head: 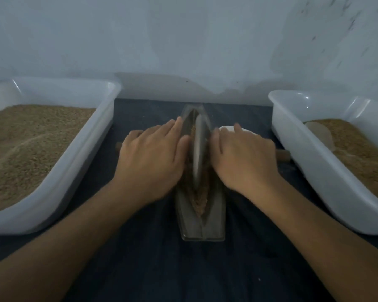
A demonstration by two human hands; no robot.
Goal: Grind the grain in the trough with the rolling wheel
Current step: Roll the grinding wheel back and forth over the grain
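Note:
A narrow metal trough (202, 227) lies lengthwise on the dark cloth in front of me, with brown grain (200, 203) along its groove. A grey metal wheel (199, 149) stands upright in the groove, on a wooden axle whose ends (282, 154) stick out to both sides. My left hand (153, 158) lies flat on the axle left of the wheel, fingers straight. My right hand (244, 158) presses flat on the axle right of the wheel. The axle under both palms is hidden.
A white plastic tub (81, 153) full of brown grain stands at the left. A second white tub (303, 162) at the right holds grain and a pale scoop (321, 131). A small white bowl (227, 128) sits behind my right hand. A pale wall rises behind.

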